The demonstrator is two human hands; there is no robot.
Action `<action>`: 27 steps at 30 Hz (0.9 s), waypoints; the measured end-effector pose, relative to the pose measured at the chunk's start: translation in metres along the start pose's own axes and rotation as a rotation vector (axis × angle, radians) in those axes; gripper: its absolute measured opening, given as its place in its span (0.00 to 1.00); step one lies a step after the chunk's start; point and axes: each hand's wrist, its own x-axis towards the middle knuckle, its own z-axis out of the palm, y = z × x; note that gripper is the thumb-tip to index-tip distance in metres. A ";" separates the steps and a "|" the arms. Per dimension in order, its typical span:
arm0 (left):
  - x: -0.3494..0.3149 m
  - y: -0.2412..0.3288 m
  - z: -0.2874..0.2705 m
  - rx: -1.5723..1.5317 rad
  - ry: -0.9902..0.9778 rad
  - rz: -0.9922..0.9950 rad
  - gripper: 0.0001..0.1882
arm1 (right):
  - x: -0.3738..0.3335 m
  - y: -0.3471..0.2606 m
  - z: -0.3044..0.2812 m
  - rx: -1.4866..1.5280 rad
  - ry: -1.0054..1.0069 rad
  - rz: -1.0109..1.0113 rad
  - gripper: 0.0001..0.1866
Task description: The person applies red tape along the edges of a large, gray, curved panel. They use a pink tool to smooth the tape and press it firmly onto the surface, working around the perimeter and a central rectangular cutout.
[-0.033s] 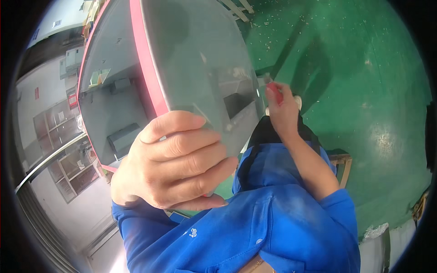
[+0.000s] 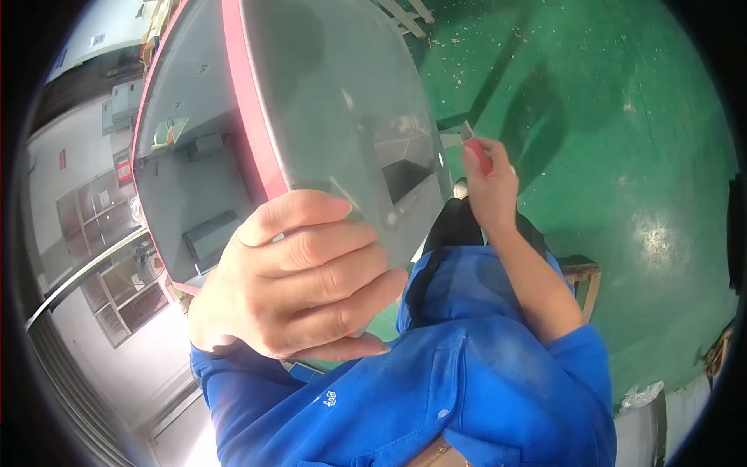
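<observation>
A large glossy grey panel [image 2: 342,101] with a pink strip [image 2: 255,117] along one edge rises from my left hand toward the top of the view. Wrapped over its near corner is my left hand [image 2: 311,272], closed, with its fingers across the edge; the thumb side is partly hidden. To the right of the panel, my right hand [image 2: 492,187] is closed round the red handle [image 2: 479,156] of a small knife-like tool. A short metal blade [image 2: 467,131] sticks out past the fingers, pointing away from me and apart from the panel.
Below spreads a green floor [image 2: 646,156] scattered with small pale scraps. A wooden stand [image 2: 585,284] is beside my right elbow, and pale legs [image 2: 405,14] of a support show at the top. Clear plastic wrap [image 2: 643,395] lies at the lower right.
My right hand and the red-handled tool have shifted slightly to the right, away from the panel's edge. My left hand and the panel look the same.
</observation>
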 end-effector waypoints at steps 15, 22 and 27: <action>-0.004 0.002 0.004 0.073 -0.008 -0.021 0.21 | 0.017 0.001 -0.010 -0.162 -0.039 -0.158 0.14; -0.005 0.003 0.002 0.075 -0.014 -0.023 0.22 | 0.020 0.033 -0.042 -0.106 -0.155 -0.111 0.13; -0.006 0.003 0.003 0.079 -0.020 -0.022 0.21 | 0.015 0.007 -0.028 -0.270 -0.355 -0.548 0.13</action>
